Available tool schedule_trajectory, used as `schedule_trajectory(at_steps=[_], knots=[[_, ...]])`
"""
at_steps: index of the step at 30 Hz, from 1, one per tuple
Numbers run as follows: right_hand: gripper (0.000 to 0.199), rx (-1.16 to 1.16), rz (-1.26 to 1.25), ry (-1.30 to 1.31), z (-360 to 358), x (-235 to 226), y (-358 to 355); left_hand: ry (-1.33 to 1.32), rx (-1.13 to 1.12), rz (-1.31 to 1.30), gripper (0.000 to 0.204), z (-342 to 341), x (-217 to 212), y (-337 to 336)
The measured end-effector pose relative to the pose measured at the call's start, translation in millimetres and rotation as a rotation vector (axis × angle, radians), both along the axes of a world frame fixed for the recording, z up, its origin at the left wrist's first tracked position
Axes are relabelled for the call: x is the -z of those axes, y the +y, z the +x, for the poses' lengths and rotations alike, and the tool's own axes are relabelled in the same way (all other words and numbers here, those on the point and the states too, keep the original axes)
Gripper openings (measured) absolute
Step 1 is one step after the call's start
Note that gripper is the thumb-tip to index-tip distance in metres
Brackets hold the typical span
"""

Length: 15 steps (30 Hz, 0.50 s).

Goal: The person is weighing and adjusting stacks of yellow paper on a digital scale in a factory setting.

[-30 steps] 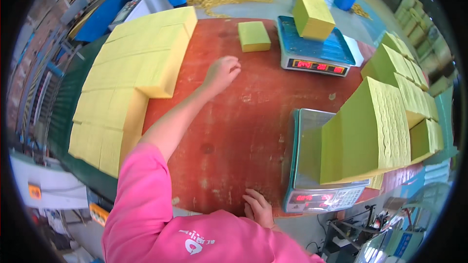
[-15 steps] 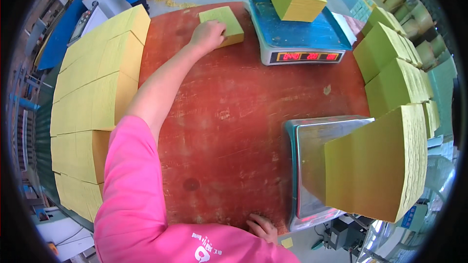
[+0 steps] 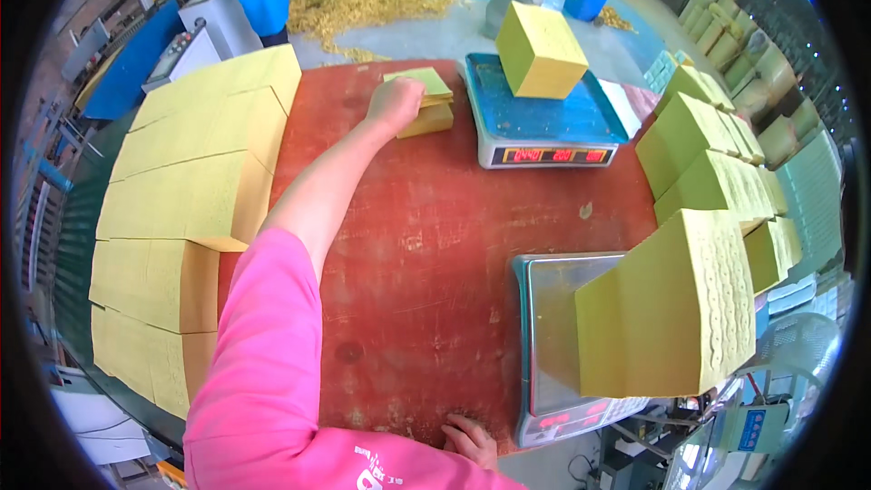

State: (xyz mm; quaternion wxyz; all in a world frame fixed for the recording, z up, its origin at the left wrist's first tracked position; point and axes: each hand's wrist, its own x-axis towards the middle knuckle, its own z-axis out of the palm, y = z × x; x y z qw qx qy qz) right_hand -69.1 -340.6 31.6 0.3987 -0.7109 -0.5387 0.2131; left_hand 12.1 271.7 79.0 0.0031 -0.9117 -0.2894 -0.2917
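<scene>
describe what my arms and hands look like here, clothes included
The left hand is bare, with no glove; a loose, bright pink sleeve ends near the elbow. The right hand is ungloved too, its sleeve not clearly visible. The pink shirt has white print.

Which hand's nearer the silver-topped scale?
Right. The right hand is at the near edge of the table, just left of the silver-topped scale; the left hand is far across, gripping the small yellow stack.

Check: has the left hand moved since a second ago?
Yes: judged against the far scale, the left hand went forward, to the small stack.
</scene>
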Motion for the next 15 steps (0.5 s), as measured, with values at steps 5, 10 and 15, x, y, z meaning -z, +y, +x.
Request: schedule_trajectory(at_steps=[5, 10, 15], knots=[[0.031, -0.076, 0.113, -0.056, 14, -5, 13, -0.13, 0.043, -0.027, 0.012, -43, -56, -40], [0.032, -0.058, 0.208, 0.057, 18, -9, 14, -0.163, 0.193, -0.15, 0.019, -122, -52, -177], [0.038, -0.148, 0.086, 0.496, 31, 12, 1, -0.014, 0.104, -0.147, 0.03, -216, -20, -375]])
